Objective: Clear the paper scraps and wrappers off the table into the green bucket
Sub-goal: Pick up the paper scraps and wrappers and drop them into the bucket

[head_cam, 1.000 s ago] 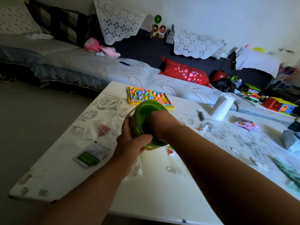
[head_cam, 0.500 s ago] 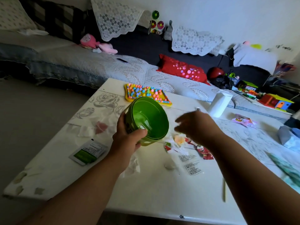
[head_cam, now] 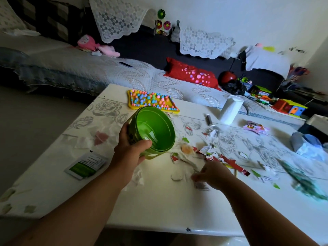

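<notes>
My left hand (head_cam: 129, 150) grips the green bucket (head_cam: 156, 128) by its side and holds it above the white table (head_cam: 168, 206), its mouth tilted towards me. Little shows inside it. Torn red, white and green wrapper scraps (head_cam: 209, 151) lie scattered just right of the bucket. My right hand (head_cam: 214, 174) is low over the table at the near edge of that pile, fingertips by a white label scrap (head_cam: 202, 185) and a white shred (head_cam: 176, 177). Blur hides whether it holds anything. A green and white sachet (head_cam: 86, 165) lies to the left, a pink wrapper (head_cam: 254, 126) far right.
A colourful bumpy mat (head_cam: 150, 101) and a white paper roll (head_cam: 229, 110) stand at the table's far edge, a small dark stick (head_cam: 209, 119) between them. A crumpled blue-white bag (head_cam: 308, 146) and a green wrapper (head_cam: 305, 181) lie at the right. A sofa runs behind.
My right hand came out of the bucket, then dropped towards me onto the scraps near the white label. The bucket stays in my left hand, tipped more open to view.
</notes>
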